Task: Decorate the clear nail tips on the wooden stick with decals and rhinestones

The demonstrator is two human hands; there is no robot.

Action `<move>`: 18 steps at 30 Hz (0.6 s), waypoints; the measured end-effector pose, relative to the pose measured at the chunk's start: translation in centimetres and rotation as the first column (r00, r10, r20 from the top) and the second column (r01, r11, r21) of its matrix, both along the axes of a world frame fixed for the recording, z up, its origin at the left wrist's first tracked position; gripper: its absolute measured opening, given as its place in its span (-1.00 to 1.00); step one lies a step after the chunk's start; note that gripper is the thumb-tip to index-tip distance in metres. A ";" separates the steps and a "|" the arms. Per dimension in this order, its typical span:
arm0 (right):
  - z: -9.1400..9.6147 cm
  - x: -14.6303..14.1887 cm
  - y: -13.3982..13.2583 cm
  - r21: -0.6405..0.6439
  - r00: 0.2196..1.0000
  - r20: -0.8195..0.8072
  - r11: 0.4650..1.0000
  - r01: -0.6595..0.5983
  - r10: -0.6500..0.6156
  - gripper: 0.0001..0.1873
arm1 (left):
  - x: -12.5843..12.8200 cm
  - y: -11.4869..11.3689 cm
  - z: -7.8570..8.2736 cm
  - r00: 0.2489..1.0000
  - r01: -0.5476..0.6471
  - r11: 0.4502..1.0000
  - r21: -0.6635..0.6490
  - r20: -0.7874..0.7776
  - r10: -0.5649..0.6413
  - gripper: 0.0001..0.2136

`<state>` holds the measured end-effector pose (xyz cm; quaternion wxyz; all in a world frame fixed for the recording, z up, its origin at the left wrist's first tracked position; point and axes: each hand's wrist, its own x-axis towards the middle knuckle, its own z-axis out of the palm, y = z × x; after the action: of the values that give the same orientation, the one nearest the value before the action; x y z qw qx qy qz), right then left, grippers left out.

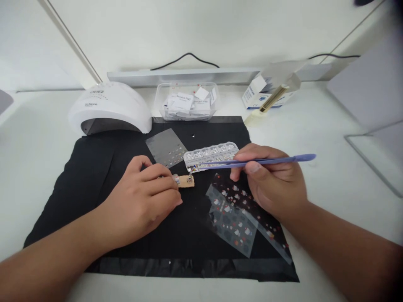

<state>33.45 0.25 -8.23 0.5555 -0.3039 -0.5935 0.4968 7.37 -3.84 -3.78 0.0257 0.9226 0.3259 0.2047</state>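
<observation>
My left hand (145, 197) rests on the black mat (94, 167), fingers pinched on a small tan nail-tip holder (185, 180) with clear nail tips on it. My right hand (273, 178) grips purple tweezers (261, 160) whose tips reach left over a clear rhinestone box (210, 154), just above the holder. Two sticker sheets (234, 218) with small decals lie under my right hand.
A white nail lamp (110, 107) stands at the back left. Behind the mat sits a clear tub of alcohol pads (186, 102). A blue-and-white carton (258, 95) and a brush bottle (256, 117) stand at the back right. Another decal sheet (166, 147) lies mid-mat.
</observation>
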 end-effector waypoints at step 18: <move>-0.1 -0.1 0.2 0.058 1.000 0.004 0.998 -0.006 0.006 -0.91 | -0.2 -0.1 0.3 0.999 -0.020 0.998 -0.059 0.023 0.022 -0.97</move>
<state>33.34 0.49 -8.29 0.5615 -0.2867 -0.6095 0.4806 7.14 -3.89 -3.53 0.0543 0.9154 0.3412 0.2064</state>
